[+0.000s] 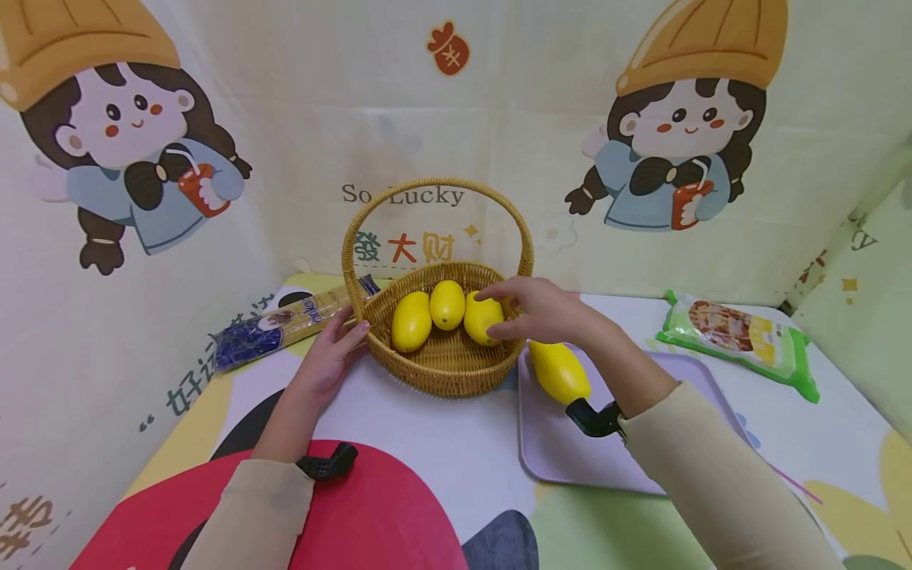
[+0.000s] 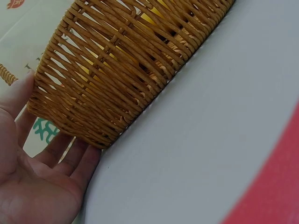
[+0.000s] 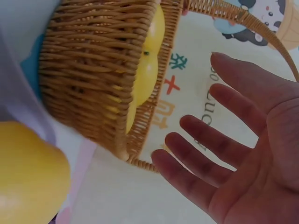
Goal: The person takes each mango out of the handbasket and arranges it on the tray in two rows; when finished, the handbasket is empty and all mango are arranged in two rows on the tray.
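Observation:
A brown wicker basket (image 1: 445, 378) with a tall arched handle stands at the middle of the table. Inside lie three yellow lemons, a left one (image 1: 411, 322), a middle one (image 1: 447, 305) and a right one (image 1: 484, 318). At the basket's left side my left hand (image 1: 332, 356) holds it, thumb at the rim and fingers against the outer wall (image 2: 107, 79). My right hand (image 1: 545, 313) hovers over the basket's right edge, its fingers (image 3: 205, 135) spread and holding nothing. Another lemon (image 1: 559, 374) lies on the purple tray, below my right wrist.
The purple tray (image 1: 570, 455) lies right of the basket, partly under my right forearm. A green food packet (image 1: 741, 336) rests at the back right. Behind my left hand is a long clear-and-blue packet (image 1: 285, 321). A printed cloth wall (image 1: 499, 142) closes off the back.

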A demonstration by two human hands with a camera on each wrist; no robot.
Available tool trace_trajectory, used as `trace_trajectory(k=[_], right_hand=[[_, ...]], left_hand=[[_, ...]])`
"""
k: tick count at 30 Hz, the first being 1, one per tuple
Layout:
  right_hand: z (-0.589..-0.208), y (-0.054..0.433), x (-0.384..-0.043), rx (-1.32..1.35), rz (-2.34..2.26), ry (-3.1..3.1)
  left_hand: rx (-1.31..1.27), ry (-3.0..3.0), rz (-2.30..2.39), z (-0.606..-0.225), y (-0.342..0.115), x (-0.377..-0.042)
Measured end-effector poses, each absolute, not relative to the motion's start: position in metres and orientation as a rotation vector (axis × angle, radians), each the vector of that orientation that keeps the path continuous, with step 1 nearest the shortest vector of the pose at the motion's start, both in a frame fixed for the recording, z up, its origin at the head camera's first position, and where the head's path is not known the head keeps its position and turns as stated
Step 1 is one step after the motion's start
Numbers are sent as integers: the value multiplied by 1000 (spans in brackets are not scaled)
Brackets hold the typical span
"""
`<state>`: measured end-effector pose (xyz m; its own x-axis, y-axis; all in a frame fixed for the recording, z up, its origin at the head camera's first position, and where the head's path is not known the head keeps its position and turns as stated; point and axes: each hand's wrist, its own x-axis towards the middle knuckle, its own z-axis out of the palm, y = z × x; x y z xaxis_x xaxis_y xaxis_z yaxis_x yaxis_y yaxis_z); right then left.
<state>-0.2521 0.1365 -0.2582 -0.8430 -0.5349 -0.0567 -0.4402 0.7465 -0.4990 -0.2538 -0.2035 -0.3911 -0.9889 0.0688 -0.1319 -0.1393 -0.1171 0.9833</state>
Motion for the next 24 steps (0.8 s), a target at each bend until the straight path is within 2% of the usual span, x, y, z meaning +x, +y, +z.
trace_trajectory(k=[7, 24], right_hand=[[-252, 120, -270, -771, -581, 2650], [-245, 91, -297, -513, -471, 2521]], left_hand=[[-62, 2000, 2249, -392, -203, -255], [-60, 1989, 2252, -394, -204, -254]])
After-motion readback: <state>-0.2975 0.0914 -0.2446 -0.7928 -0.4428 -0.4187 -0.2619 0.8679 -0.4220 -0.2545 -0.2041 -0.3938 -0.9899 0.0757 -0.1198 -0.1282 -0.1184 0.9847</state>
